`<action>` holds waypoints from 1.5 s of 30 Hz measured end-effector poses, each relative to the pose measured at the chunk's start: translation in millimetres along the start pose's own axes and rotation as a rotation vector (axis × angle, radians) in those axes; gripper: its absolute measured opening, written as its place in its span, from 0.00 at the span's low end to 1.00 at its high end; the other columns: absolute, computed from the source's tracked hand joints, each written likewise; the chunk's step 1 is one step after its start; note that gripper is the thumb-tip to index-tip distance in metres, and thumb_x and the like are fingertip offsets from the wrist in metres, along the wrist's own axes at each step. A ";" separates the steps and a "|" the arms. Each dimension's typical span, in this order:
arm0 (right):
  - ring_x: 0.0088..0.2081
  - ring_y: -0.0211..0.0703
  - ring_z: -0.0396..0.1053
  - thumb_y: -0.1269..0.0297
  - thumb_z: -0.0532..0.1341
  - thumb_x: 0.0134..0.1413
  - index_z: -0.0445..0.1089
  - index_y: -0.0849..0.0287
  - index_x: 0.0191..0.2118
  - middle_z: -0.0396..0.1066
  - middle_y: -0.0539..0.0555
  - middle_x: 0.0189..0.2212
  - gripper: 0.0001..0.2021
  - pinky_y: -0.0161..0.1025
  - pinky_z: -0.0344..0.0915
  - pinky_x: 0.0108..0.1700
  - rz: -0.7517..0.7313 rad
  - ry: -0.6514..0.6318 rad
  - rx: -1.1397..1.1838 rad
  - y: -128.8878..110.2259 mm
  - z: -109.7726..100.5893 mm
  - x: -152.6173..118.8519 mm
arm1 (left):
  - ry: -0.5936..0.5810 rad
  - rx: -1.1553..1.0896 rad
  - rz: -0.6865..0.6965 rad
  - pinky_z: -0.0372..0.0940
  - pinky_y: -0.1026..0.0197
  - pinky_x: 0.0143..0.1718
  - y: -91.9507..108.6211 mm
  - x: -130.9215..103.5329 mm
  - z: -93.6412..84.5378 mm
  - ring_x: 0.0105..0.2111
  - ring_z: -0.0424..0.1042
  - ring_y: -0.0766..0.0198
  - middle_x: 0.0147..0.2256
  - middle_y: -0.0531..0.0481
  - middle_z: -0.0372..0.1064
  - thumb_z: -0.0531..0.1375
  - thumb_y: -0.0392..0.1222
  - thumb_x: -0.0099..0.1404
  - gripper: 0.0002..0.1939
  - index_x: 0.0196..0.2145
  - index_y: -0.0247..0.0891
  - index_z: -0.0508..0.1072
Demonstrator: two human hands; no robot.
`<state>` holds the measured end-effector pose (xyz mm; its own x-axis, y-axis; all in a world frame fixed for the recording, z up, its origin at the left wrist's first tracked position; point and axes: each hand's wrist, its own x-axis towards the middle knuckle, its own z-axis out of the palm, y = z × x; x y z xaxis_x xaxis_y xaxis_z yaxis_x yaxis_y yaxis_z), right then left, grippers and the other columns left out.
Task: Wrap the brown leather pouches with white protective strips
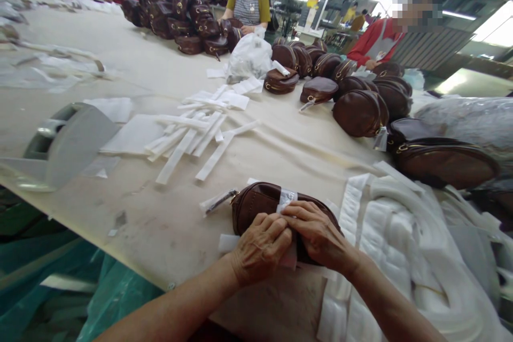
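Observation:
A small dark brown leather bag (256, 204) lies on its side at the table's near edge. A white strip (287, 197) is wrapped across its middle. My left hand (264, 243) has its fingers curled and pressed together on the strip at the bag's near side. Beside it, touching, my right hand (315, 230) closes over the strip and the bag's top; its fingertips meet my left fingers. What lies under the fingertips is hidden. At the bag's left end, a zipper pull (219, 201) sticks out in clear plastic.
Cut white strips (200, 128) lie scattered ahead. A tape dispenser (76, 144) stands at the left. Bundled white padding (388, 235) sits by my right arm. Brown bags (358, 112) line the right side; more are piled far back. Three people work around the table.

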<state>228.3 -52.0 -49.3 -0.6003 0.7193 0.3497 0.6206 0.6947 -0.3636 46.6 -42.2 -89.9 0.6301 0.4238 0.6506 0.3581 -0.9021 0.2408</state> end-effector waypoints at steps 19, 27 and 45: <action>0.46 0.50 0.69 0.50 0.63 0.43 0.72 0.58 0.45 0.74 0.53 0.43 0.23 0.40 0.63 0.48 0.981 -0.313 0.356 50.2 -30.3 0.1 | -0.141 -0.066 -0.058 0.62 0.52 0.46 3.6 -2.7 -21.0 0.43 0.65 0.54 0.43 0.42 0.67 0.54 0.48 0.67 0.16 0.44 0.32 0.66; 0.28 0.41 0.66 0.51 0.67 0.31 0.71 0.62 0.27 0.69 0.49 0.22 0.19 0.34 0.57 0.27 1.043 -0.392 0.492 37.8 -27.3 -3.7 | -0.157 0.015 0.019 0.57 0.48 0.55 4.8 -41.8 -31.3 0.55 0.61 0.53 0.52 0.36 0.65 0.57 0.47 0.64 0.26 0.56 0.32 0.59; 0.35 0.47 0.71 0.58 0.62 0.49 0.69 0.55 0.40 0.74 0.54 0.34 0.12 0.42 0.66 0.39 0.390 0.270 -0.189 -32.1 -51.8 -24.9 | -0.011 0.036 0.025 0.64 0.47 0.48 15.5 -42.3 -28.2 0.49 0.66 0.52 0.46 0.39 0.68 0.53 0.37 0.65 0.14 0.49 0.33 0.65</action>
<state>249.5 -92.2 -1.6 -0.1696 0.8824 0.4388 0.8677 0.3448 -0.3580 6.1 -76.4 -93.4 0.6467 0.4021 0.6481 0.3665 -0.9090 0.1982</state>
